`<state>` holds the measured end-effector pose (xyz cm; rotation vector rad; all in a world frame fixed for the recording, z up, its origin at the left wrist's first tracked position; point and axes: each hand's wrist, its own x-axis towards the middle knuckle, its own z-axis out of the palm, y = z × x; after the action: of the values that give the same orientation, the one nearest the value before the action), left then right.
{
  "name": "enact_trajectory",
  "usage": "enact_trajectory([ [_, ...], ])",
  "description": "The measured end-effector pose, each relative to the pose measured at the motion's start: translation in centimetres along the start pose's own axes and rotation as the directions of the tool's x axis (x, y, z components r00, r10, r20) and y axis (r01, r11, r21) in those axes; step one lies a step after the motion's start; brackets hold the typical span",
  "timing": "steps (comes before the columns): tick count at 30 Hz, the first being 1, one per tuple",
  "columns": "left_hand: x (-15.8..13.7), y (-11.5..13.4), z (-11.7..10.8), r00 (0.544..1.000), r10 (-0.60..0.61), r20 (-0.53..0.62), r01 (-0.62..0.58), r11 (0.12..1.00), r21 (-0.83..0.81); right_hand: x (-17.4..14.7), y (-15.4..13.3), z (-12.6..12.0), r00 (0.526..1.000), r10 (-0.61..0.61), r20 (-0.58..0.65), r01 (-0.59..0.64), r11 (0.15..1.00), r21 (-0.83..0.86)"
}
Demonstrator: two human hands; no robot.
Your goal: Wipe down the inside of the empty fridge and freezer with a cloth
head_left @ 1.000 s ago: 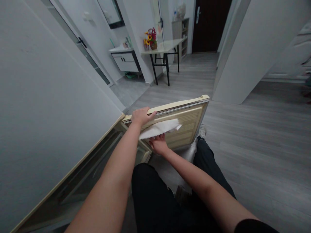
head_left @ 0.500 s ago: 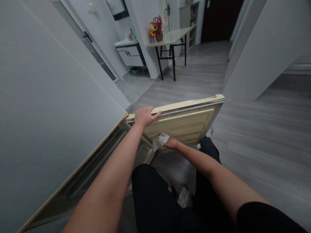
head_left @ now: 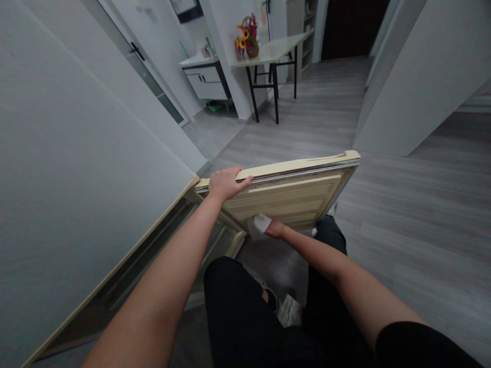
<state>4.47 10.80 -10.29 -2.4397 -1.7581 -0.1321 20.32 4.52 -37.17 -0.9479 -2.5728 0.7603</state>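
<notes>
A cream fridge door stands swung out in front of me, its ribbed inner side facing me. My left hand is closed over the door's top edge near the hinge, fingers on the far side and thumb on the near side. Low on the inner panel, my right hand holds a thin white wipe against or very close to the surface; its fingertips are partly covered by the wipe. To the left lies the dim fridge compartment, partly hidden behind my left forearm.
My dark-trousered knees flank the space below the door. A crumpled whitish item lies on the floor by my shoe. Beyond are a table with a flower basket, a vanity cabinet and grey wood-look floor.
My right hand and the wipe have shifted slightly right along the lower panel. My left hand keeps its hold on the top edge. The view has tilted slightly.
</notes>
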Motion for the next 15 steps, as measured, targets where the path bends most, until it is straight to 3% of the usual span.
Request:
enact_trajectory([
  [2,0.0,0.0,-0.1,1.000,0.005,-0.003,-0.005,1.000,-0.001,0.2,-0.6,-2.2,0.999,-0.044,-0.004,0.044,0.999,-0.008],
  [5,-0.1,0.0,-0.3,1.000,0.010,0.002,-0.010,1.000,-0.009,0.1,-1.2,-6.2,0.987,-0.115,-0.108,0.115,0.993,-0.011],
  [8,-0.2,0.0,-0.5,1.000,0.019,0.013,-0.018,1.000,-0.019,-1.7,-0.9,-9.8,0.976,-0.098,-0.196,0.095,0.995,-0.028],
  [12,-0.2,-0.1,-0.4,1.000,0.017,0.016,-0.016,0.999,-0.031,-6.9,1.1,-12.0,0.951,0.038,-0.308,-0.114,0.965,-0.235],
  [15,-0.1,-0.1,-0.3,1.000,0.001,0.002,-0.001,0.999,-0.034,-10.9,2.7,-11.8,0.845,0.211,-0.492,-0.383,0.881,-0.279],
])
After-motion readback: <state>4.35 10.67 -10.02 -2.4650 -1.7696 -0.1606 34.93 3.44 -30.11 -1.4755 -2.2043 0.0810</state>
